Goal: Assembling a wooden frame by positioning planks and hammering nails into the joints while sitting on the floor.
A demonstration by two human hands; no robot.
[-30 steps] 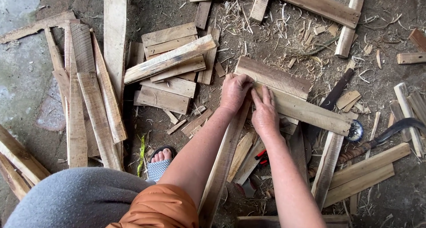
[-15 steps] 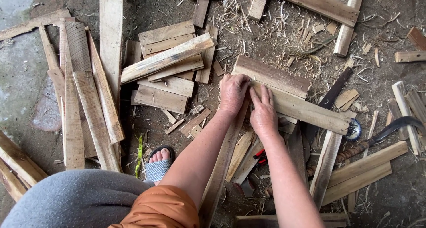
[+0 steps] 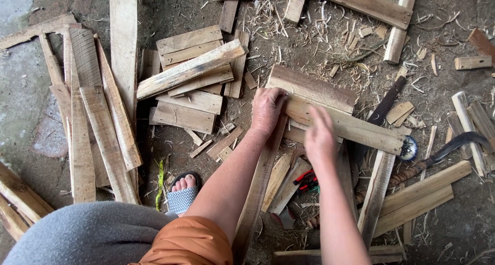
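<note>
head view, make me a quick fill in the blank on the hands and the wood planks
1. The left hand presses flat on a wooden ____.
2. The right hand hovers blurred above the same plank, holding ____.
3. A foot in a sandal shows to the ____ of the left forearm.
4. A tool with red handles lies ____ the right forearm.

Missing words: plank; nothing; left; under

Dirt floor [image 3: 454,234], wood slats [image 3: 191,71], shavings [image 3: 330,33]
</note>
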